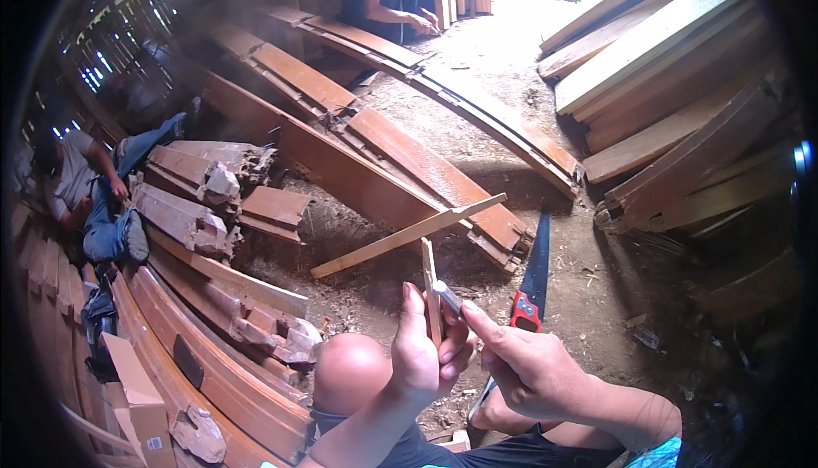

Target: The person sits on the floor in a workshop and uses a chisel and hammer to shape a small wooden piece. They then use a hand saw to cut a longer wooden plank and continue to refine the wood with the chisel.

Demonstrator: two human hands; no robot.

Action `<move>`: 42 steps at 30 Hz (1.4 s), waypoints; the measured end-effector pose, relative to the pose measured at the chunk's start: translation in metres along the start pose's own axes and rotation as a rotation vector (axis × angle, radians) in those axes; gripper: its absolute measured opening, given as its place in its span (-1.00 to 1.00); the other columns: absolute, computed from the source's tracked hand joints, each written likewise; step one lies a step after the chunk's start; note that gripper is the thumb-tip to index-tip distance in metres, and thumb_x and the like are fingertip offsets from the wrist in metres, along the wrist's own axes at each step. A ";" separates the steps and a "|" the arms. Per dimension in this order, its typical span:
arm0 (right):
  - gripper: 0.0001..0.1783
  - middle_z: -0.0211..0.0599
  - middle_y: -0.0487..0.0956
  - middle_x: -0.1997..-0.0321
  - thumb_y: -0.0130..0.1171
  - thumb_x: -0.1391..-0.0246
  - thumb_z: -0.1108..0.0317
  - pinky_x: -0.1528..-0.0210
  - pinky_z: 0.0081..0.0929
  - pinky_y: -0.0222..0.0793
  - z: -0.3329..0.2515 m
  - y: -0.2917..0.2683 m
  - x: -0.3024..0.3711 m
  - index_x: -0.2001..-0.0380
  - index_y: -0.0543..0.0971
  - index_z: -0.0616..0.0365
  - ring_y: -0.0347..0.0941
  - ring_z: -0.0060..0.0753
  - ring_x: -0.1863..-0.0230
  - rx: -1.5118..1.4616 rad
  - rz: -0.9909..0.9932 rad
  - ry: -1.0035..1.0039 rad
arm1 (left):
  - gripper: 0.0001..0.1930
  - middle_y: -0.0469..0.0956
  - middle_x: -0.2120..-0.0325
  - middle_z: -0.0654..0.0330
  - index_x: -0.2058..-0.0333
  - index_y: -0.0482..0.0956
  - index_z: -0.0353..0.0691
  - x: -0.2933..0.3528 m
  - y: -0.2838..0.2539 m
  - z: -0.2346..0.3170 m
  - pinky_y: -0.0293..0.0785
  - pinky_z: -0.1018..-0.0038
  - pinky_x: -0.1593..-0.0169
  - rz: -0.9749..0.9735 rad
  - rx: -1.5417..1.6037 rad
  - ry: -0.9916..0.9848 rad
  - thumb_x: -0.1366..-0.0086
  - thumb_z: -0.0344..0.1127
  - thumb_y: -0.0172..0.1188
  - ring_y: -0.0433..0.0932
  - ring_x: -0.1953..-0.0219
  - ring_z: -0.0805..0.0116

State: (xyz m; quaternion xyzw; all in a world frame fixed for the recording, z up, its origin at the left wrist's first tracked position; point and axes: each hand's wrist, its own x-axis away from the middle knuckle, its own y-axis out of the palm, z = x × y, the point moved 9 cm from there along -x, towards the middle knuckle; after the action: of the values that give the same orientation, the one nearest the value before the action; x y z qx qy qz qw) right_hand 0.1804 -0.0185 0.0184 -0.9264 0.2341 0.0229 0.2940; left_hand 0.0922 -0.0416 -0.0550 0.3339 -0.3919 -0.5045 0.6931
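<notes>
Left hand: gripped wood strip.
Right hand: gripped grey tool at strip's edge.
Floor: separated saw, stacked planks.

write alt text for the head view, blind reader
A person's left hand holds a thin wooden strip upright while the right hand holds a metallic tool beside it. Beyond are a red-handled saw and wooden planks, with one co-worker at left, another farther back.
</notes>
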 end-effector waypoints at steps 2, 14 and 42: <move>-0.24 -0.13 0.49 0.39 0.06 -0.03 0.58 0.35 -0.28 0.46 0.007 -0.002 0.007 -0.33 0.13 0.09 0.53 -0.08 0.40 -0.024 0.022 0.025 | -0.44 0.11 0.85 0.39 0.40 0.36 -0.07 -0.003 -0.002 -0.010 0.03 0.62 0.80 0.013 -0.016 -0.048 -0.43 0.21 -0.48 0.07 0.88 0.56; -0.16 -0.24 0.38 0.45 0.10 0.06 0.58 0.55 -0.30 0.40 0.007 0.033 -0.012 -0.34 0.12 0.06 0.45 -0.21 0.55 0.183 0.031 -0.036 | -0.47 0.12 0.82 0.37 0.49 0.27 -0.05 0.008 -0.036 0.007 -0.01 0.59 0.79 0.242 -0.052 -0.007 -0.42 0.22 -0.44 0.03 0.85 0.53; -0.16 -0.15 0.39 0.39 0.04 0.12 0.62 0.51 -0.23 0.46 0.005 0.065 -0.027 -0.33 0.12 0.14 0.48 -0.09 0.51 0.166 0.050 0.035 | -0.55 0.31 0.53 0.40 0.33 0.36 -0.06 0.016 -0.052 0.031 0.22 0.61 0.39 0.283 -0.311 0.285 -0.44 0.16 -0.32 0.29 0.48 0.60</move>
State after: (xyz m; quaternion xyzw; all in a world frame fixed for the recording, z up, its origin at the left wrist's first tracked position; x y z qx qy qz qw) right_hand 0.1281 -0.0509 -0.0160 -0.8929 0.2634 -0.0056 0.3651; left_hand 0.0448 -0.0733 -0.0820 0.2329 -0.2506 -0.4043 0.8483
